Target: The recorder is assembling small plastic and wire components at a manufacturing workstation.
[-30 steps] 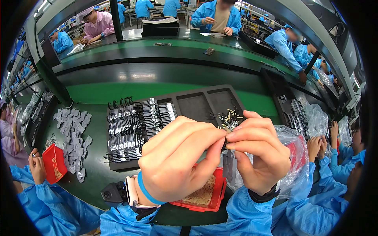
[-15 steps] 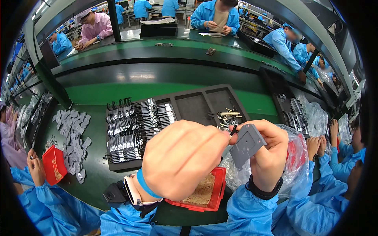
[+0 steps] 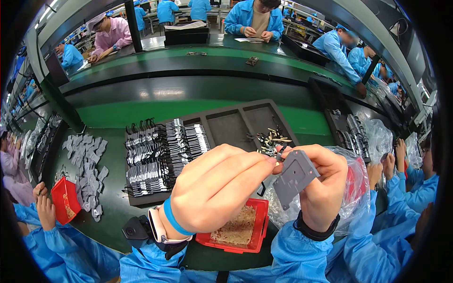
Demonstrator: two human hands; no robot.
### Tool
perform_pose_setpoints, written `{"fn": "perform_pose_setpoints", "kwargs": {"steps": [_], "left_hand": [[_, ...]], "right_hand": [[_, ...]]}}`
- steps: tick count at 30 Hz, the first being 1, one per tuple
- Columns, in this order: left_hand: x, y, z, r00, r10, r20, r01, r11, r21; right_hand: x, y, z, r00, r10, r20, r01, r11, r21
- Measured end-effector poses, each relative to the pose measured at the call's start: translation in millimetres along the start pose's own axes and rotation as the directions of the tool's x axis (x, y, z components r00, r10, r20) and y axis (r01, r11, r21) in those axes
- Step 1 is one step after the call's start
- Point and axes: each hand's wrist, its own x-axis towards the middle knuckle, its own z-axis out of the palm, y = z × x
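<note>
My right hand (image 3: 325, 181) is closed on a flat grey plastic plate (image 3: 296, 175), held tilted in the air with a recessed rectangle facing up. My left hand (image 3: 219, 186) reaches across to the plate's upper left edge, thumb and fingertips pinched on a small black cable (image 3: 262, 189), part of which dangles below them. A little black piece (image 3: 281, 153) shows at the meeting fingertips; whether it is joined to the plate is hidden. Beneath my left hand lies a red tray (image 3: 262, 226) with a tan, crumbly-looking pad in it.
A black compartment tray (image 3: 271, 104) holds rows of silver-and-black parts (image 3: 155, 158) and loose small cables (image 3: 276, 139). Grey plastic pieces (image 3: 89, 160) are heaped at left, beside another red container (image 3: 65, 200). Clear plastic bags (image 3: 354, 198) lie at right. Co-workers sit on both sides and opposite.
My left fingers have straightened from a tighter curl, and the dangling black cable now shows below them. The grey plate stays nearly in place in my right hand.
</note>
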Motion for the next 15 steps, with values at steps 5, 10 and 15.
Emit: {"fn": "perform_pose_setpoints", "kwargs": {"steps": [5, 10, 15], "left_hand": [[0, 1, 3, 1.000, -0.030, -0.003, 0.030, 0.999, 0.022], [4, 3, -1, 0.993, -0.119, -0.002, 0.119, 0.993, -0.022], [5, 2, -3, 0.970, -0.240, 0.037, 0.242, 0.968, -0.062]], "right_hand": [[1, 2, -3, 1.000, 0.014, -0.001, -0.014, 0.999, -0.042], [1, 2, -2, 0.999, -0.006, 0.046, 0.008, 0.999, -0.040], [4, 1, -15, 0.999, 0.041, 0.013, -0.040, 0.999, -0.020]]}}
